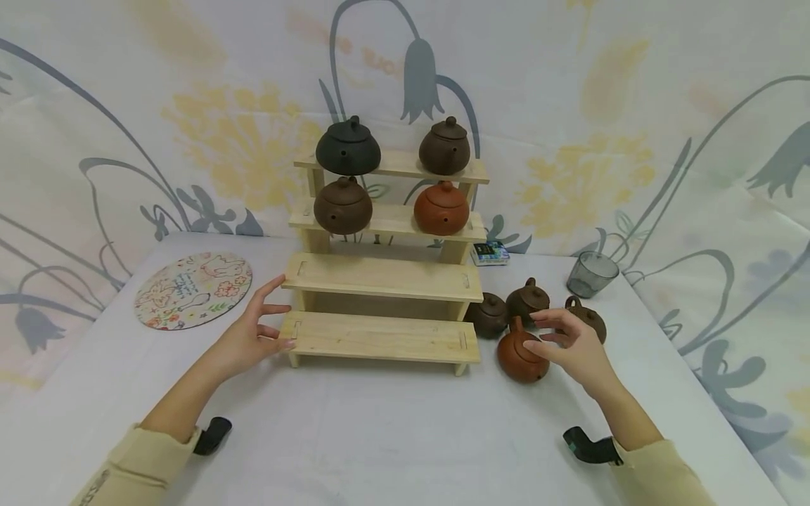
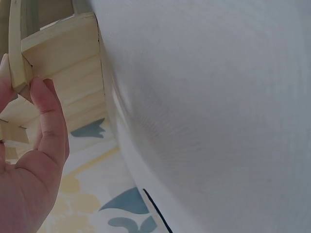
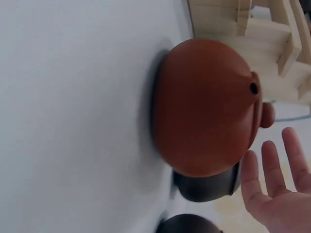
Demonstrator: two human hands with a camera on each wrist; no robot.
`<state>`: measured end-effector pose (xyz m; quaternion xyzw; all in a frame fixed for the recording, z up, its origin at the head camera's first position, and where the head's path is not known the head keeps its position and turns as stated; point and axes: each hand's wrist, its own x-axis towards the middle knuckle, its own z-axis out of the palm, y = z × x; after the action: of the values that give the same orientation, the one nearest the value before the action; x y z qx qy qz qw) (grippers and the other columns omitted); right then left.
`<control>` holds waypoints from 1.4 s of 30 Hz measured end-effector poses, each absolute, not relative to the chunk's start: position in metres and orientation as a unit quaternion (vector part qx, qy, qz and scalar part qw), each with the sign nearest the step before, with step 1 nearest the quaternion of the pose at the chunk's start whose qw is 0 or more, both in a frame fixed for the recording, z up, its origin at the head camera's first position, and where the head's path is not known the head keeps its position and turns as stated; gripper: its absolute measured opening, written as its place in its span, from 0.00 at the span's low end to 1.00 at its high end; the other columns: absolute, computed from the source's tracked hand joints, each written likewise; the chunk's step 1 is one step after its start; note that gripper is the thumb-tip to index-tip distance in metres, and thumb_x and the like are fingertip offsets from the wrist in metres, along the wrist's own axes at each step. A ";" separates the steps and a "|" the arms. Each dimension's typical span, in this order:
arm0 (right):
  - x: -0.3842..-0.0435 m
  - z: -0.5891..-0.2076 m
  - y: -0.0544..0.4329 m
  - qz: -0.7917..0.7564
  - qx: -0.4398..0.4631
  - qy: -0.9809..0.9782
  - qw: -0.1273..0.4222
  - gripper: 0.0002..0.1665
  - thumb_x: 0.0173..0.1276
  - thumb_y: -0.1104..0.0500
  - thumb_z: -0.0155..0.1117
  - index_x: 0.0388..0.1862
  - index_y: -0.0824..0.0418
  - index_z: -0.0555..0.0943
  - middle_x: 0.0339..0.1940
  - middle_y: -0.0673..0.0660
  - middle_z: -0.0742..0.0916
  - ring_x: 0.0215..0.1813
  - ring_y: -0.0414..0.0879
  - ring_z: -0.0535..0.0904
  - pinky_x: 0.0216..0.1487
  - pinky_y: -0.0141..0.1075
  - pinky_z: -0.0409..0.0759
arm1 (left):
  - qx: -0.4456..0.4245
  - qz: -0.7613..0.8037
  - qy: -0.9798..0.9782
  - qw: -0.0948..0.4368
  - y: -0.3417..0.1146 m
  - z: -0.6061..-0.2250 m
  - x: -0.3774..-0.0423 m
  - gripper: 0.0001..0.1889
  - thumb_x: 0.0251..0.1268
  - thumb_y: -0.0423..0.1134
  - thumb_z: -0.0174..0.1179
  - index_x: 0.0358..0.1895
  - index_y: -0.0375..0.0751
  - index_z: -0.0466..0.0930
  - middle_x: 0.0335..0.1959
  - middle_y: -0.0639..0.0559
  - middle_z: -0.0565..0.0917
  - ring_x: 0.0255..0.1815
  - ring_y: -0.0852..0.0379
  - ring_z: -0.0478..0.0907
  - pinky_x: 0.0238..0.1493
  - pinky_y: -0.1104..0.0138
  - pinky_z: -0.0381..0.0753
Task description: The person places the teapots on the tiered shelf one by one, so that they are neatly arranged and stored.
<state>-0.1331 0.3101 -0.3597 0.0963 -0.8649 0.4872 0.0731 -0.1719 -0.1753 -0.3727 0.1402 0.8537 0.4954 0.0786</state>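
My left hand (image 1: 243, 344) is at the left end of a stepped wooden display stand (image 1: 380, 336). In the left wrist view its fingers pinch the end of a board (image 2: 20, 73). Over on the right, my right hand (image 1: 582, 355) reaches to a reddish-brown teapot (image 1: 519, 360) on the table. Its thumb and fingers are spread around the lid area from above. The right wrist view shows straight fingertips beside the lid knob (image 3: 267, 115). Behind this teapot stand dark brown teapots (image 1: 487, 316), (image 1: 528, 299), and another (image 1: 590, 322) partly hidden by the hand.
A black teapot (image 1: 348, 149) and a brown one (image 1: 445, 149) sit on the top step. Below them are a brown teapot (image 1: 343, 209) and a red one (image 1: 441, 211). Around the stand lie a round patterned mat (image 1: 193, 290), a small box (image 1: 490, 254) and a glass (image 1: 592, 275).
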 end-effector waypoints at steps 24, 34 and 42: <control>-0.141 -0.374 0.327 0.418 0.134 -0.889 -0.129 0.44 0.47 0.57 0.77 0.64 0.56 0.68 0.62 0.63 0.68 0.60 0.64 0.63 0.47 0.44 0.73 | 0.140 0.489 0.858 0.080 -0.178 -0.372 -0.171 0.54 0.54 0.27 0.65 0.74 0.60 0.35 0.62 0.28 0.63 0.41 0.44 0.76 0.35 0.60 0.76; -0.143 -0.375 0.322 0.412 0.117 -0.898 -0.101 0.41 0.47 0.56 0.77 0.61 0.58 0.71 0.59 0.65 0.69 0.52 0.59 0.68 0.40 0.43 0.74 | 0.147 0.492 0.855 0.075 -0.178 -0.371 -0.172 0.54 0.54 0.27 0.66 0.74 0.58 0.35 0.61 0.27 0.64 0.39 0.45 0.77 0.34 0.61 0.76; -0.139 -0.369 0.323 0.403 0.116 -0.905 -0.071 0.38 0.48 0.55 0.77 0.59 0.58 0.73 0.60 0.64 0.72 0.46 0.55 0.70 0.38 0.43 0.73 | 0.143 0.496 0.853 0.076 -0.176 -0.372 -0.172 0.54 0.54 0.28 0.66 0.74 0.58 0.35 0.61 0.27 0.64 0.39 0.45 0.76 0.33 0.61 0.75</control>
<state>-0.1391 0.3232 -0.3694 0.1164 -0.9050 0.4030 -0.0710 -0.1724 -0.1759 -0.3721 0.1433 0.8532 0.4958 0.0759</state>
